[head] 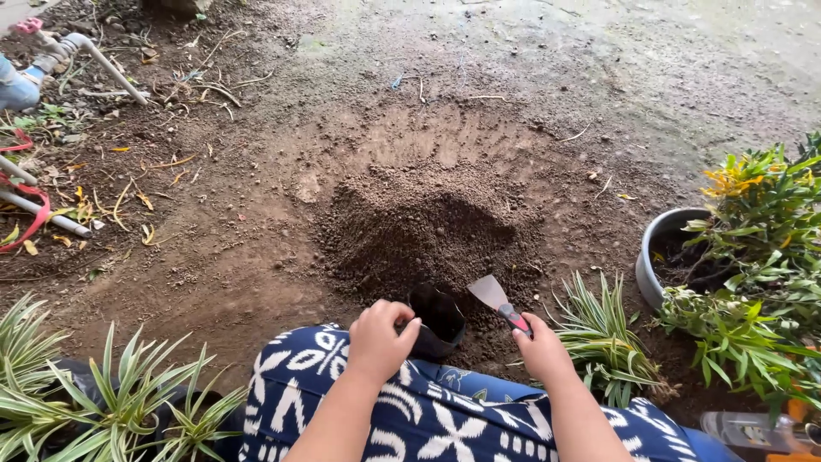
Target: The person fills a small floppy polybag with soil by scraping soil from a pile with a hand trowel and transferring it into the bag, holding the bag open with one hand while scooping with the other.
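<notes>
A mound of dark brown soil (419, 227) lies on the ground in front of me. At its near edge sits a small black planting bag (439, 318), open at the top and partly filled with soil. My left hand (380, 340) grips the bag's left rim. In my right hand (540, 349) is a small trowel (496, 299) with a red handle, its flat metal blade resting on the soil just right of the bag. My lap, in blue and white patterned cloth (428, 415), fills the bottom of the view.
A striped-leaf plant (603, 338) grows right of my right hand. A grey pot (654, 257) with yellow-green foliage (761, 248) stands at far right. More striped plants (103, 402) sit at bottom left. White pipes (103, 64) and red cord lie at upper left.
</notes>
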